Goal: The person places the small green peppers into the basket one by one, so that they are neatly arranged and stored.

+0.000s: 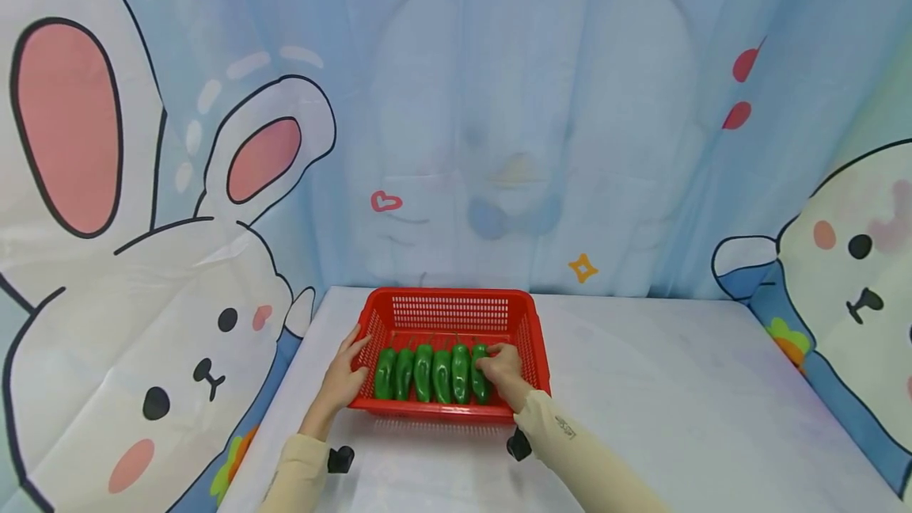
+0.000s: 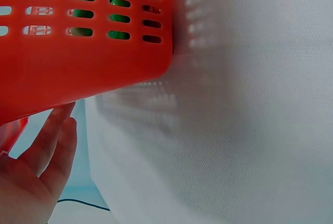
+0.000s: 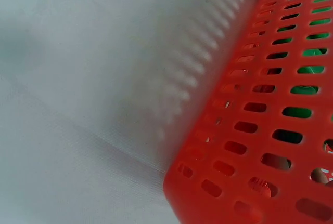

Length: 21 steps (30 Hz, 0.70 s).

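Several green peppers (image 1: 423, 374) lie side by side in a row inside a red plastic basket (image 1: 456, 412), stems towards the back. At the basket's left side, my left hand (image 1: 342, 374) touches the rim with its fingers extended; the left wrist view shows these fingers (image 2: 65, 146) against the outer wall. My right hand (image 1: 504, 370) reaches into the basket and pinches the rightmost green pepper (image 1: 480, 386) between thumb and fingers. The right wrist view shows mostly the perforated basket wall, with green behind its slots and most of the hand hidden.
The basket stands on a white table (image 1: 641, 402), near its back edge. A blue curtain (image 1: 513, 101) with cartoon animals hangs behind. Dark wrist-worn devices (image 1: 340, 460) show beside both forearms. A thin dark cable (image 2: 83, 201) runs beyond the table in the left wrist view.
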Tool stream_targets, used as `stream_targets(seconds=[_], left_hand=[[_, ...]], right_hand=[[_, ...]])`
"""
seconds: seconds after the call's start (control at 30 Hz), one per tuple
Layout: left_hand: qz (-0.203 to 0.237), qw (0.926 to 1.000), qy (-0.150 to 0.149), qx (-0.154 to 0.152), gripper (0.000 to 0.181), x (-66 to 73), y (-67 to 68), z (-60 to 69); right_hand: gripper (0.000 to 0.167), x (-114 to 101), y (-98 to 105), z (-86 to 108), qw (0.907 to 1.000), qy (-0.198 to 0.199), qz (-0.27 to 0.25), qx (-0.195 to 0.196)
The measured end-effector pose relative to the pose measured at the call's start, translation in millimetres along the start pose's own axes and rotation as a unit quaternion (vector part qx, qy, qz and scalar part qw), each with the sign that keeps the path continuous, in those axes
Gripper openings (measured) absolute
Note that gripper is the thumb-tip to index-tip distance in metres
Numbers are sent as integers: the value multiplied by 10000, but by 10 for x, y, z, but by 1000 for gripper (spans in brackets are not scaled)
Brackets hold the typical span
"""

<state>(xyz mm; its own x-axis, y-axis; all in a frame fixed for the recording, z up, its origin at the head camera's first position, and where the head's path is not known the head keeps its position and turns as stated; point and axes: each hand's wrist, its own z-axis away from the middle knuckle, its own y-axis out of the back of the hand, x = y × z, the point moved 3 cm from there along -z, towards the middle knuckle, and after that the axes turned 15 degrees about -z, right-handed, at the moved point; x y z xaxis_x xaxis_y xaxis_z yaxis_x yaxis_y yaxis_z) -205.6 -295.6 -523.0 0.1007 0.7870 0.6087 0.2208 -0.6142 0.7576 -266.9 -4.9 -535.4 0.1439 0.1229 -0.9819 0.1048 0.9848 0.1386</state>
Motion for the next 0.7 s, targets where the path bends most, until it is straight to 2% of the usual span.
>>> stream_targets(seconds=[0.33,0.53,0.7], left_hand=[[-40,10000,-30,-52,59,29,-35,20],[-126,9999,-89,0,58,39,-9,-22],[-354,9993,-54,-48,57,-10,45,-77]], right_hand=[[35,-8,46,40,9987,11,434,255],[34,-41,52,4,9980,-136,600,115],[35,-144,35,-22,9976,22,694,-50]])
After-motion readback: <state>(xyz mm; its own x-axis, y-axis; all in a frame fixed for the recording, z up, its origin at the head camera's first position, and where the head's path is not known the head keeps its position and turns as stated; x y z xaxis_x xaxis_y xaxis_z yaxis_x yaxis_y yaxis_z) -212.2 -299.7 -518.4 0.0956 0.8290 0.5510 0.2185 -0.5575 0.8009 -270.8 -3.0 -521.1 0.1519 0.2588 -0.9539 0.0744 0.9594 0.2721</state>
